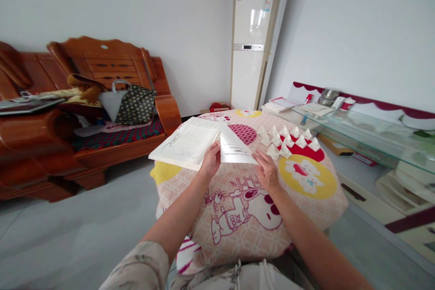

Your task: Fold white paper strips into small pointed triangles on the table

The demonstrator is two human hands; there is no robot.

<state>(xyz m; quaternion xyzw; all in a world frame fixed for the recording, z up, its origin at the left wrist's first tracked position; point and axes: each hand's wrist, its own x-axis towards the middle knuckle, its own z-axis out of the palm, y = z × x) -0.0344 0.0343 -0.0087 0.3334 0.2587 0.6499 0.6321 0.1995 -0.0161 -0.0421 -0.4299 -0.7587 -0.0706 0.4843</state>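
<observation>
In the head view, both our forearms reach forward over the cartoon-print cloth (238, 217) on the round table. Our left hand (211, 159) is raised a little, its fingers closed on the left edge of one white sheet (236, 147), which is folded to a point. Our right hand (267, 171) lies with its fingers stretched flat on the sheet's right corner. One stack of papers (188, 142) lies just left of the sheet. We count about twelve small folded paper pieces (288, 140) in rows to the right.

Bright, even light fills the room, leaving only faint shadows under the fingers (261, 159), with glare on the white cabinet (253, 18) beyond them and wide-angle bending and softness far out from them at the edges
</observation>
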